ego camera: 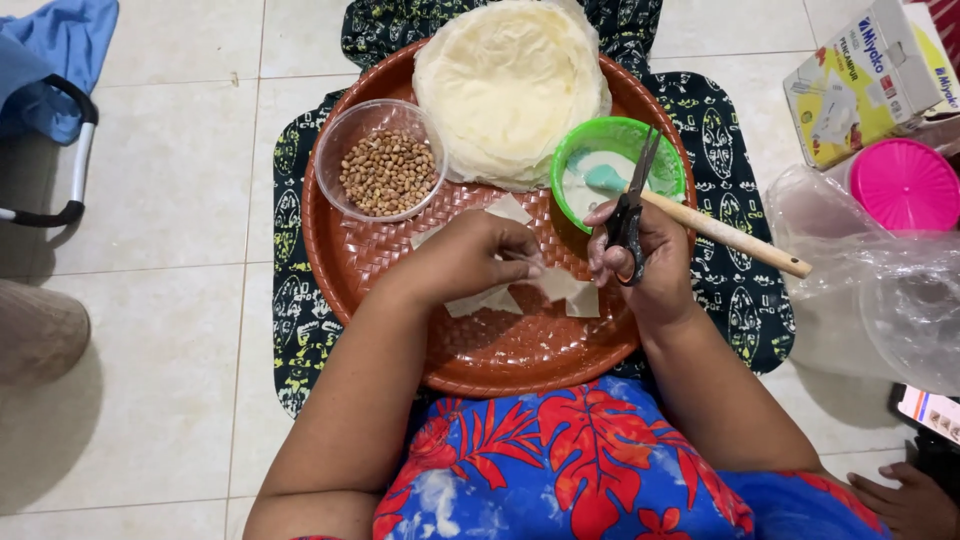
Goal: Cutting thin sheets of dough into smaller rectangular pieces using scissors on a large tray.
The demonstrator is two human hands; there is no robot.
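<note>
My left hand [478, 255] rests on the round brown woven tray [500, 355], fingers pinching a small cut piece of thin pale pastry sheet [478, 300]. More cut pieces [570, 290] lie beside it. My right hand [640, 262] grips black scissors [630, 205], blades pointing up over a green bowl [618, 160]. At the tray's far side lies a stack of round pastry sheets [510, 85]. A clear bowl of peanuts [385, 165] stands at the tray's left.
The green bowl holds white paste and a wooden-handled spatula [725, 235]. A dark patterned cloth [295, 330] lies under the tray on the tiled floor. At right are clear plastic bags [870, 290], a pink lid [905, 185] and a cardboard box [865, 75]. Another person's hand [910, 500] shows at bottom right.
</note>
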